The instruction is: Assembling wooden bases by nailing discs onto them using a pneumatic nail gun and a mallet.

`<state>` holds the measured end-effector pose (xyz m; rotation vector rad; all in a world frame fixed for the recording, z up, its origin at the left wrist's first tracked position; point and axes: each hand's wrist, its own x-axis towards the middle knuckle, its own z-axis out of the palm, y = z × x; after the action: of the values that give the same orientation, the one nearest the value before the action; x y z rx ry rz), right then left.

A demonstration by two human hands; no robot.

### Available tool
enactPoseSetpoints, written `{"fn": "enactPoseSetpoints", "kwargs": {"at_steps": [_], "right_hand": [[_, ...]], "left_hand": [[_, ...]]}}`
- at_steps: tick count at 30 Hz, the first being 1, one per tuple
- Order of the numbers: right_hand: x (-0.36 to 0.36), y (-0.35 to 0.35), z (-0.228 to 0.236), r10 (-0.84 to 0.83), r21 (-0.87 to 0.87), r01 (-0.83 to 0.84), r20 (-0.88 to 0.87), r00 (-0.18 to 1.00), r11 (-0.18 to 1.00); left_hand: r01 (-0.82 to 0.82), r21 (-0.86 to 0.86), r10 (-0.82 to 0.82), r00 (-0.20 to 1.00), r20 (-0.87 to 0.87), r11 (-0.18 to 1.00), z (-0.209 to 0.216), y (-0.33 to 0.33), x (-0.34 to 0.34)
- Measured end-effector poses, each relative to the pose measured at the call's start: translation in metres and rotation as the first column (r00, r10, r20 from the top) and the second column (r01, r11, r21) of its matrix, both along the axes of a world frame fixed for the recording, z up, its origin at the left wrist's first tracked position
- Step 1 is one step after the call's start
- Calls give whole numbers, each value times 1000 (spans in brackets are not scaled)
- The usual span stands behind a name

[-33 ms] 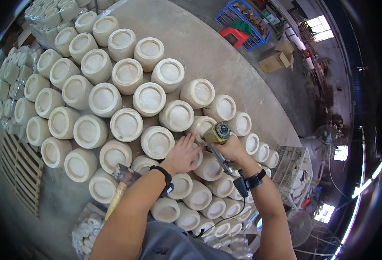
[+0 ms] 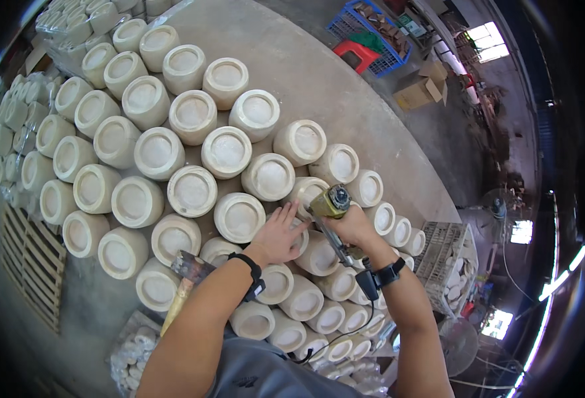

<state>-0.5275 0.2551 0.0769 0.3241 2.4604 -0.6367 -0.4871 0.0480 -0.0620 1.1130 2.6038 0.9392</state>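
My left hand (image 2: 280, 236) lies with fingers stretched and spread across the side and rim of the pale, barrel-shaped pieces. My right hand (image 2: 355, 227) is wrapped round a yellow-green and black nail gun (image 2: 332, 201). Its head is over one pale piece (image 2: 309, 190) with a round recessed top; whether the nose touches it is hidden. The tool's long grey magazine slants down beside my right wrist. A hammer (image 2: 193, 266) with a wooden handle rests near my left forearm, its lower part behind the arm.
Rows of similar pale pieces (image 2: 137, 201) surround my hands. A wooden pallet (image 2: 32, 268) stands at the left, near plastic-wrapped stacks (image 2: 17, 126). At the right are a grey crate (image 2: 431, 255) and a fan (image 2: 458, 346). Farther off are a blue basket (image 2: 390, 65), a red stool (image 2: 356, 56) and a cardboard box (image 2: 417, 94).
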Motion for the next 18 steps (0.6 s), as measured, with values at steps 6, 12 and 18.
{"fn": "enactPoseSetpoints", "kwargs": {"at_steps": [6, 12, 18], "right_hand": [[-4, -12, 15, -218, 71, 210, 144, 965, 975], [49, -17, 52, -253, 97, 244, 91, 963, 965], [106, -3, -4, -64, -40, 63, -23, 998, 997]], "left_hand": [[-18, -3, 18, 1000, 5, 1000, -4, -7, 1], [-56, 16, 56, 998, -42, 998, 15, -22, 9], [-24, -224, 37, 998, 55, 974, 28, -37, 20]]}}
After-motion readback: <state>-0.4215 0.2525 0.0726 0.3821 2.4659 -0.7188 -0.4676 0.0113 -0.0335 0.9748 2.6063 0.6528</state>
